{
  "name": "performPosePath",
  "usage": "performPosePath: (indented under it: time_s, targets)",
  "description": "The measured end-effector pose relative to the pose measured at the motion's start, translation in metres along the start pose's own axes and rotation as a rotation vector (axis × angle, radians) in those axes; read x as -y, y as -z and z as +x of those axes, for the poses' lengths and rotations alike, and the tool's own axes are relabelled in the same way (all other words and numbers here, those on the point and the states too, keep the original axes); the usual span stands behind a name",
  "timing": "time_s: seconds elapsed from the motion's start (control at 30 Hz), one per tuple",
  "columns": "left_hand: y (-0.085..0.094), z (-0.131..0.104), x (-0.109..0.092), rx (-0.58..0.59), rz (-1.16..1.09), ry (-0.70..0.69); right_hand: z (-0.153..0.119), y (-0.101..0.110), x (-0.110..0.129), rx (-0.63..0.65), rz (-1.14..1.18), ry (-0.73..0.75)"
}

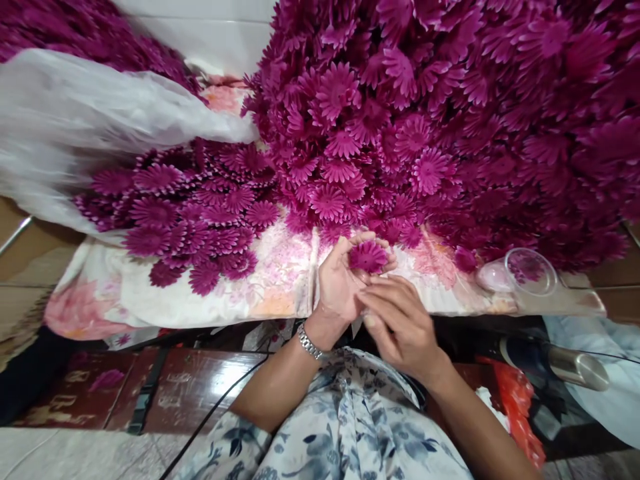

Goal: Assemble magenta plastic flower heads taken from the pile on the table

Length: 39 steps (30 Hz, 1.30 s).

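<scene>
One magenta fabric flower head (369,256) sits just right of centre in the frame, cupped in my left hand (345,280), whose fingers curl round it from below and behind so the petals face up toward me. It is round, with no long axis that I can make out. My right hand (400,327) lies directly below it in the picture, fingers loosely bent, their tips reaching up to the flower's lower edge; I cannot tell whether they pinch a petal or only touch it. The left hand is the nearer one, since it already grips the flower. A metal wristwatch (310,342) shows on the left wrist.

Just above the hands a great heap of matching flower heads (425,120) fills the upper right, and a flatter spread of them (190,213) lies at middle left, all on a floral cloth (280,273). A clear plastic bag (75,127) slumps at upper left. A clear plastic cup (530,272) lies on its side at the right, near the cloth's edge. Nothing stands between the two hands.
</scene>
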<state>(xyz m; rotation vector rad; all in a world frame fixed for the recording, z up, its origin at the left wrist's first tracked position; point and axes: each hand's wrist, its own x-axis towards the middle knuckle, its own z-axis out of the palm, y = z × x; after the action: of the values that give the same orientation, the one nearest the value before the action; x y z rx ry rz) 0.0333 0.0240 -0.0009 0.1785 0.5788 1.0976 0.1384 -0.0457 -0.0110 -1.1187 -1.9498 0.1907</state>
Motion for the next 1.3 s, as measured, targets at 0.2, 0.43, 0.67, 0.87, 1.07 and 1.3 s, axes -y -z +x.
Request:
performPosePath:
  time_s: [0.2, 0.43, 0.67, 0.87, 1.07, 1.3]
  targets:
    - [-0.003, -0.001, 0.008, -0.117, 0.001, -0.044, 0.024, 0.006, -0.019, -0.104, -0.177, -0.219]
    - [-0.009, 0.003, 0.007, -0.089, 0.017, -0.086, 0.025, -0.007, -0.022, -0.172, -0.13, -0.101]
    - [-0.004, 0.015, 0.013, 0.012, 0.214, 0.018, 0.025, -0.01, -0.029, 0.037, -0.159, 0.033]
    - [-0.001, 0.012, 0.023, -0.118, 0.245, -0.179, 0.024, -0.013, -0.032, 0.01, -0.39, 0.051]
    - [-0.004, 0.013, 0.005, -0.129, 0.35, -0.252, 0.019, 0.008, -0.023, -0.153, -0.242, -0.003]
    - [-0.021, 0.002, 0.028, 0.037, 0.416, -0.382, 0.04, -0.002, -0.037, -0.231, 0.07, -0.309]
